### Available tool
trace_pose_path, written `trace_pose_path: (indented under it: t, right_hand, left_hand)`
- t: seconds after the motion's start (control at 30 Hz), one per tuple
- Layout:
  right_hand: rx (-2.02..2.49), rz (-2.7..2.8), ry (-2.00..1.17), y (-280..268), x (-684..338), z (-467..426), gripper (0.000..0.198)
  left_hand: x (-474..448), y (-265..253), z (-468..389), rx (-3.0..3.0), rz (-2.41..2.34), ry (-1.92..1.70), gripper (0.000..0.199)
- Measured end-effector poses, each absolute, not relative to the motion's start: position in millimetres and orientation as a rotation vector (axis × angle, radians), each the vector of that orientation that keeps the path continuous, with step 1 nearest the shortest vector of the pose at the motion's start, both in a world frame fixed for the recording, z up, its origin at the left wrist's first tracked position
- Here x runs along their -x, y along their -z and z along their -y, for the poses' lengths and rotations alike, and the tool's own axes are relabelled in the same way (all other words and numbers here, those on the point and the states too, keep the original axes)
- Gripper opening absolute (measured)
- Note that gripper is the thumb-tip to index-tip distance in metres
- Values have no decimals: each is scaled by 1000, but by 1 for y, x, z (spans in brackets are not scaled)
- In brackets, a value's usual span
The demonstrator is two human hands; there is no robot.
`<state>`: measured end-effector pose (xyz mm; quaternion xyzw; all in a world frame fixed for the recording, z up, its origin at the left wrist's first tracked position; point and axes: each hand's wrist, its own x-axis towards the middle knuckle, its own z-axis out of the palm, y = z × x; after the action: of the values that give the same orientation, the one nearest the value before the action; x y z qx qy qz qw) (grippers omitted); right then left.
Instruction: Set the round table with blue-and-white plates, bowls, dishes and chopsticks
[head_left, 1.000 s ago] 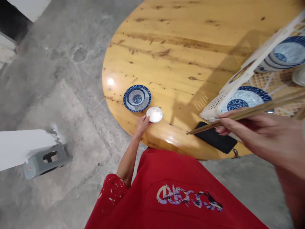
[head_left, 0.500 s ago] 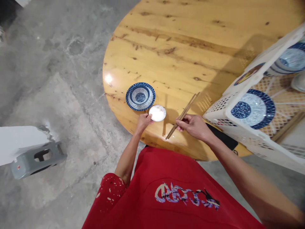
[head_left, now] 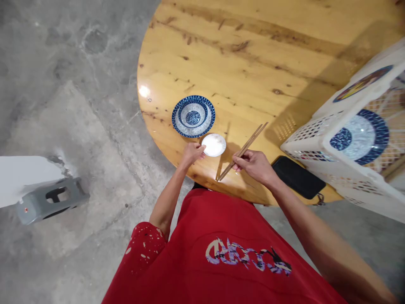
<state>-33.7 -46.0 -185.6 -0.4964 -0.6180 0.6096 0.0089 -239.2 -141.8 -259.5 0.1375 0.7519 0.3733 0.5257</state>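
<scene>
My left hand (head_left: 193,153) pinches the left rim of a small white dish (head_left: 214,145) between thumb and fingers. Just beyond it, a blue-and-white bowl (head_left: 193,117) rests on a patterned plate (head_left: 209,125) of the same colours. My right hand (head_left: 253,164) is closed around a pair of wooden chopsticks (head_left: 249,142), which slant over the table with their lower ends near its front edge. Whether those ends touch the wood I cannot tell.
A round wooden table (head_left: 202,63) carries a white plastic basket (head_left: 319,147) at the right, with a blue-rimmed dish (head_left: 363,135) inside. A black phone-like object (head_left: 298,176) lies beside the basket. On the concrete floor at left is a grey stool (head_left: 53,200).
The view has shifted, showing more of the black object by the basket. My right hand brings the chopsticks' lower ends slightly closer to the table. My left hand still holds the dish.
</scene>
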Motion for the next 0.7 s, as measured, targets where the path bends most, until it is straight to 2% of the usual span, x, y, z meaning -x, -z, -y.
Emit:
trace_pose_path:
  t: [0.27,0.47,0.6,0.7]
  right_hand:
    - [1545,1711,-2052,190,31,45,11]
    - [1571,1146,-2213,204,41,52,16]
    - [1525,986,-2309,214,51,54,19]
    - [1502,940,-2323,219,60,56,22]
  left_hand:
    - [242,249,159,-367,-1887,-942,36]
    - [198,216,201,-694,-1830,-950,32]
    - [160,206,221,-686,-1778,-896,30]
    - [147,206,229,-691,-1960,-777,23]
